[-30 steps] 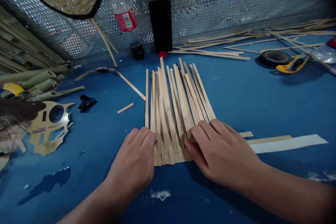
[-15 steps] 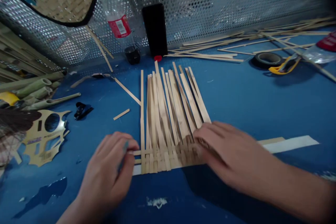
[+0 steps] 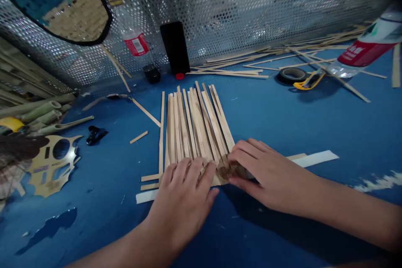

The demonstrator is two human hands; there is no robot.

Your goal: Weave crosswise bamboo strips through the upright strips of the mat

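Note:
Pale bamboo strips point(image 3: 194, 130) lie side by side on the blue table, fanned slightly, their near ends crossing a few sideways strips point(image 3: 150, 186). Over that woven near edge my left hand point(image 3: 185, 197) lies flat, fingers spread and pressing on the strips. At the right side of the weave, my right hand point(image 3: 264, 171) has its fingers bent and thumb drawn in around strip ends; the fingertips are partly hidden. A white tape band point(image 3: 317, 159) runs beneath the near ends and shows out both sides.
Behind stand a cola bottle point(image 3: 138, 48) and a black phone point(image 3: 176, 48) against perforated metal. Right of them are loose strips point(image 3: 232, 73), black tape point(image 3: 292, 75), a yellow cutter point(image 3: 309, 81) and another bottle point(image 3: 361, 52). Bamboo tubes point(image 3: 47, 111) and a cut-out card point(image 3: 53, 167) lie left.
My left hand has moved right from the left ends of the sideways strips and flattened onto the weave. My right hand stays at the weave's right side. The view has shifted right.

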